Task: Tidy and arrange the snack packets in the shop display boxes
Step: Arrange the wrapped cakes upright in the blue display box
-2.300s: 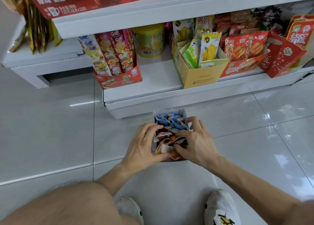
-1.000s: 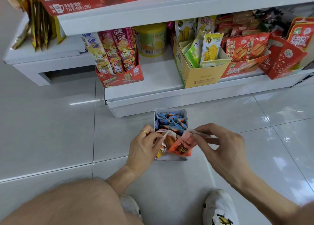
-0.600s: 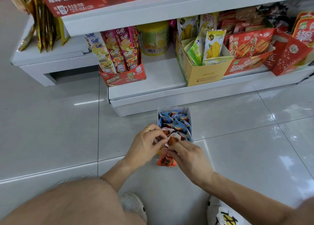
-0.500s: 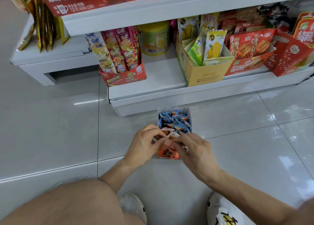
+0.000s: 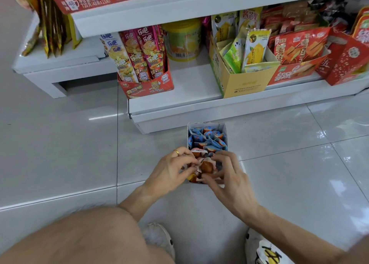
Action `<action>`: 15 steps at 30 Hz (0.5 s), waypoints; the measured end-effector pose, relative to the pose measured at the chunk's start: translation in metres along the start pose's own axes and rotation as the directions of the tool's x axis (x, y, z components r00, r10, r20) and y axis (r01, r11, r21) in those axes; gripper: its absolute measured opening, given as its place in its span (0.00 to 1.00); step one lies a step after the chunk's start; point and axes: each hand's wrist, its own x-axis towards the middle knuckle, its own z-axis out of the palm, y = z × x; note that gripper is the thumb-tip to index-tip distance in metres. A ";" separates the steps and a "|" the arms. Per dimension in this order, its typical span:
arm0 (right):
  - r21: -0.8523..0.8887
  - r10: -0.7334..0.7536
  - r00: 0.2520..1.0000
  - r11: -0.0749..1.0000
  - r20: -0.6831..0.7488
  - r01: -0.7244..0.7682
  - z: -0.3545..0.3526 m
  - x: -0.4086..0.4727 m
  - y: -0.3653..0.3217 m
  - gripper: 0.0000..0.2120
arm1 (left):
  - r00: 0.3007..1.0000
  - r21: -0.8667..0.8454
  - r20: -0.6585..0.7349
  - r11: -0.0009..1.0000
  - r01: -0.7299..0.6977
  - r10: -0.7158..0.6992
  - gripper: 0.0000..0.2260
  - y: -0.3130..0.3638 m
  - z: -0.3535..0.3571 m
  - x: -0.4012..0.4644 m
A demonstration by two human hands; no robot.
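Down on the floor [image 5: 79, 144], a small white box [image 5: 224, 126] sits just in front of the bottom shelf [image 5: 191, 80]. Its far half is packed with blue packets [image 5: 207, 139]; the near half holds orange packets [image 5: 206, 167], and that is where both hands are working.

The left hand [image 5: 169, 172], ring on one finger, comes in from the left side of the box, fingers curled, grip closed around the edge of an orange packet at the near left corner. The right hand [image 5: 229, 176] reaches in from the right, fingers bent down over the orange packets, thumb and fingertips pinching one in the middle of the near half. The two hands nearly touch over the box.

On the shelf behind: a red box [image 5: 145, 88] of tall upright packs on the left, a yellow tub [image 5: 183, 40] beside it, a yellow box [image 5: 245, 82] with green and yellow sachets, and more red boxes [image 5: 295, 60] to the right. Two white shoes [image 5: 159, 241] show at the bottom of the view.
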 end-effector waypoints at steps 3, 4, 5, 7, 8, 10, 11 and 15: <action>-0.172 0.036 0.999 0.984 -0.021 -0.040 0.001 0.011 -0.002 0.18 | 0.999 0.023 0.031 0.999 -0.023 0.022 0.11 0.003 -0.002 -0.002; -0.219 0.030 0.999 0.975 -0.021 -0.033 0.003 0.014 -0.002 0.15 | 0.999 0.049 0.048 0.999 -0.017 0.015 0.15 0.004 -0.002 -0.004; -0.245 0.019 0.999 0.969 -0.028 -0.026 0.005 0.016 0.000 0.11 | 0.998 0.096 0.063 0.995 -0.006 0.000 0.18 0.004 -0.003 -0.005; -0.228 0.047 0.998 0.972 -0.034 -0.053 0.005 0.018 0.004 0.06 | 0.999 0.216 0.050 0.976 0.007 -0.018 0.20 0.003 -0.003 -0.006; -0.201 0.064 0.997 0.977 -0.040 -0.071 0.002 0.018 0.006 0.05 | 1.000 0.247 0.019 0.969 0.007 -0.012 0.18 0.002 -0.003 -0.005; -0.167 0.067 0.997 0.983 -0.037 -0.072 -0.003 0.013 0.009 0.05 | 0.999 0.224 -0.051 0.975 0.012 -0.001 0.11 0.000 -0.001 0.000; -0.155 0.060 0.998 0.986 -0.025 -0.063 -0.006 0.011 0.010 0.06 | 0.996 0.198 -0.084 0.980 0.016 0.000 0.09 0.000 0.000 0.003; -0.114 0.076 0.997 0.991 0.023 -0.073 -0.014 0.011 0.010 0.09 | 0.980 0.154 -0.199 0.988 0.012 0.019 0.06 -0.002 0.002 0.011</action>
